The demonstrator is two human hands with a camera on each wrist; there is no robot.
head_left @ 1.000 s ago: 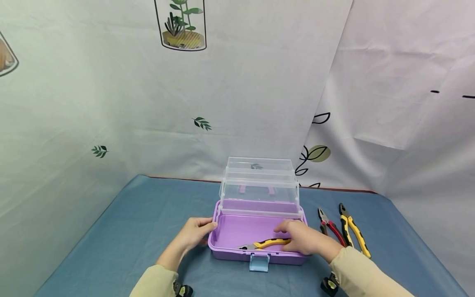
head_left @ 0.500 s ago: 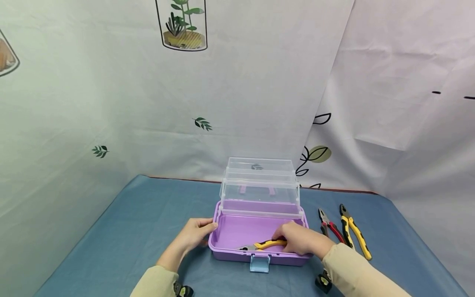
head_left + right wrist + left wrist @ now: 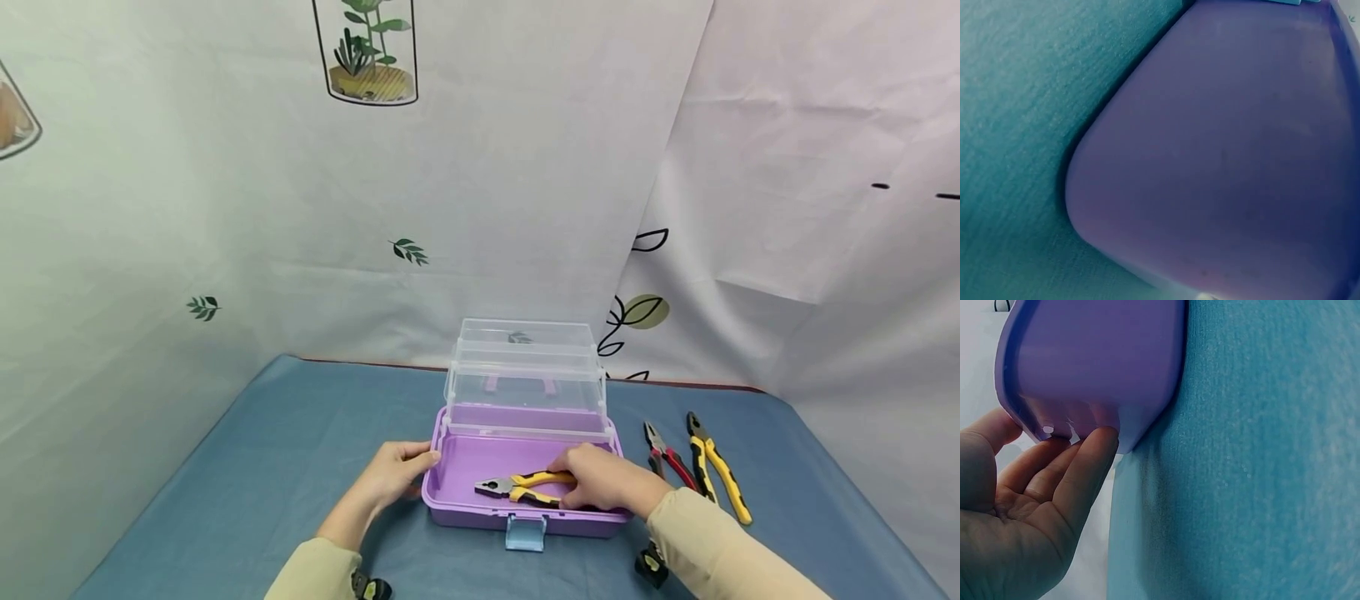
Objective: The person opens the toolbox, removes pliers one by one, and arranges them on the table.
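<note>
A purple toolbox [image 3: 467, 515] stands on the table with its clear lid [image 3: 525, 357] raised at the back. My left hand [image 3: 392, 472] holds the box's left end, thumb at the rim and fingers against the outer wall; the left wrist view shows those fingers [image 3: 1079, 462] on the purple side. Inside the box, pliers with yellow-and-black handles [image 3: 519, 481] lie near the front wall, their grey head pointing left. My right hand [image 3: 603, 481] grips the handle ends, which it partly hides. Only the toolbox's outer wall [image 3: 1222, 144] fills the right wrist view, without that hand.
To the right of the box lie red-and-black pliers [image 3: 678, 468] and a larger yellow-and-black pair [image 3: 727, 483]; the right arm partly covers them. A light-blue latch [image 3: 525, 533] hangs at the box's front. Blue cloth [image 3: 337, 400] covers the table, with a patterned curtain behind.
My right hand has moved slightly left and closed on the pliers' handles. The pliers have turned, so both handles and the head now show. The left hand has stayed put.
</note>
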